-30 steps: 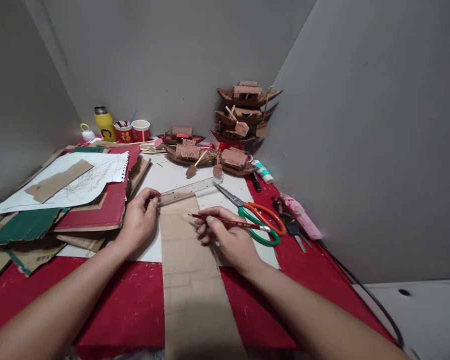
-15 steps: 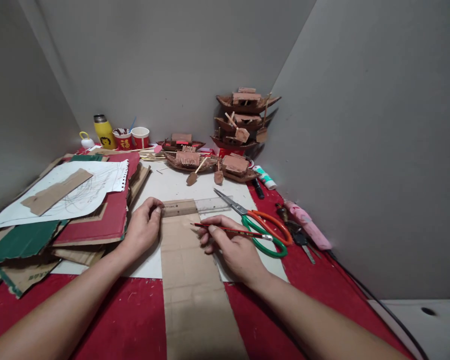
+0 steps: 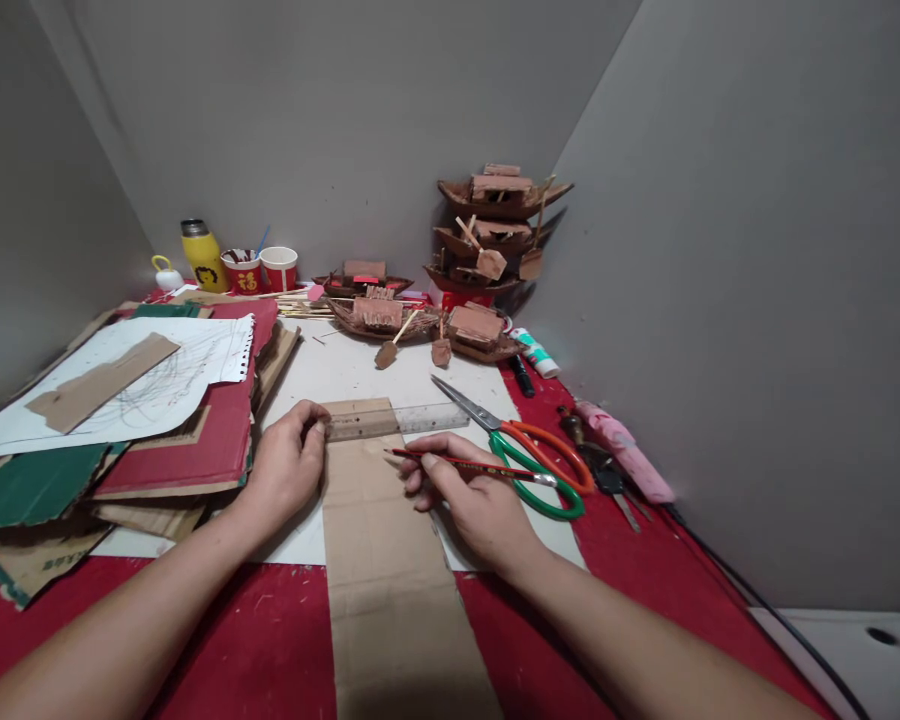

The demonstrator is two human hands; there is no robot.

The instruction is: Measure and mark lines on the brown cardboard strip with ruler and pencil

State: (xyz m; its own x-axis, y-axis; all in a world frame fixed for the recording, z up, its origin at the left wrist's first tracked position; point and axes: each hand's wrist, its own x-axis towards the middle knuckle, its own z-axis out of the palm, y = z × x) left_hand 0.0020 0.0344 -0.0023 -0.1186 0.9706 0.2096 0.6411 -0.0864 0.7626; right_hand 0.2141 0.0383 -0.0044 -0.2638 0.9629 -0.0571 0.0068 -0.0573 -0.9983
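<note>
Our left hand [image 3: 285,468] presses its fingertips on the near end of the clear ruler [image 3: 394,420], which a second ago slanted away and now lies square across the far end of the cardboard strip [image 3: 390,560]. Our right hand [image 3: 469,495] stays pinched around the red pencil [image 3: 465,463], resting on the strip's right edge just below the ruler, scissors [image 3: 525,455] beside it.
</note>
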